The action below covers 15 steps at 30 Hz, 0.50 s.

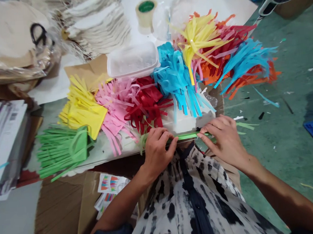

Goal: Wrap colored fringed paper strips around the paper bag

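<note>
Between my two hands a light-green fringed paper tassel (188,136) is stretched level along the table's front edge, its middle drawn into a narrow band. My left hand (160,150) pinches it near one end, where pale green strips stick out. The fingers of my right hand (224,141) close on the other side, and loose green strips fan out beyond them. Just behind my hands lie dark red fringed paper (145,107) and blue fringed paper (176,77). To the left are pink (115,102), yellow (83,111) and green fringed paper (64,147).
A clear plastic tub (133,60) and a roll of tape (146,13) stand at the back. Finished-looking tassels (207,39) hang over the right table edge. Black-handled scissors (38,34), white string bundles (98,25) and stacked papers (6,140) lie left.
</note>
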Each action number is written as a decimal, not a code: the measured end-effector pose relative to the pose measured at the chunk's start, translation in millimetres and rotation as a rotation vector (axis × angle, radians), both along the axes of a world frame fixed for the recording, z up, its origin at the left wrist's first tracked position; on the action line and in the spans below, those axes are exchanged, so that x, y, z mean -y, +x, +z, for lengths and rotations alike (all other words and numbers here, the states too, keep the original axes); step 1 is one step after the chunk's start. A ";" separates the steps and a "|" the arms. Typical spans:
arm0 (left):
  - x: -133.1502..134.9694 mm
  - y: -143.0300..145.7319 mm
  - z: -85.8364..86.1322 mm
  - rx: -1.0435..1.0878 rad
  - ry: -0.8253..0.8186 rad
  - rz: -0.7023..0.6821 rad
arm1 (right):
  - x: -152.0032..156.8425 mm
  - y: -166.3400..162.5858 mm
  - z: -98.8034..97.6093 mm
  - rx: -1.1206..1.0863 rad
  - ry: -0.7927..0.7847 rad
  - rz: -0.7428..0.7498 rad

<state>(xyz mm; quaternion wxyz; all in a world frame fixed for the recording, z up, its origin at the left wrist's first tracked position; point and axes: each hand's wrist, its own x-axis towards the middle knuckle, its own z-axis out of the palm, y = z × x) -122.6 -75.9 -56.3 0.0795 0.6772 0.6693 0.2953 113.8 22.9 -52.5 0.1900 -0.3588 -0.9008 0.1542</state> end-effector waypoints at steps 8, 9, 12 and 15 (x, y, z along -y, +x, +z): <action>-7.0 2.2 1.3 -0.131 -0.037 0.017 | -2.2 -13.6 9.2 0.256 0.117 -0.036; -7.4 2.5 0.9 -0.149 -0.032 0.020 | -0.7 -13.7 8.3 0.264 0.141 -0.056; -7.2 4.9 -1.1 -0.216 0.079 -0.002 | 7.7 -12.0 2.0 0.183 0.263 -0.076; -5.4 7.1 -3.6 -0.318 0.259 -0.148 | 17.6 -7.9 -8.2 0.058 0.372 0.102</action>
